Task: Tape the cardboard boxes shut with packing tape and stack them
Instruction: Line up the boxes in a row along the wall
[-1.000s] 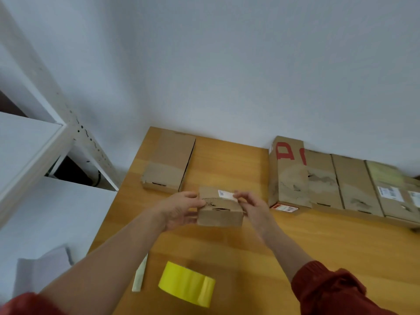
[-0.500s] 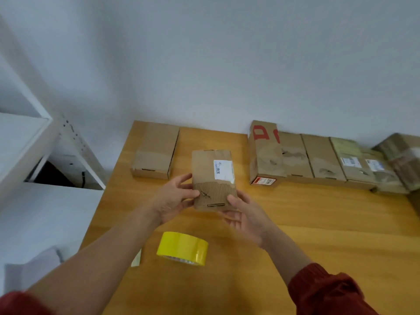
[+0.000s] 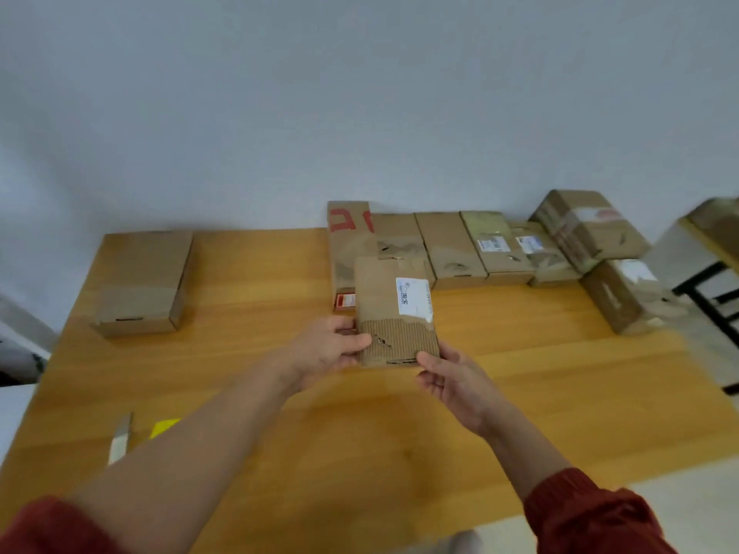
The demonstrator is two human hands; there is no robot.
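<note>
Now, left hand (image 3: 326,351) at box (image 3: 390,301) edge

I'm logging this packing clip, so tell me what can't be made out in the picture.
Head view only.
1. Yellow tape roll: mostly hidden behind the left forearm; only a corner shows.
2. White label on the held box: print too small and blurred to read.
3. Pale strip beside the roll: blurred, partly behind the forearm, unidentifiable.
4. Brown box at the right edge: blurred and cut off by the frame.
</note>
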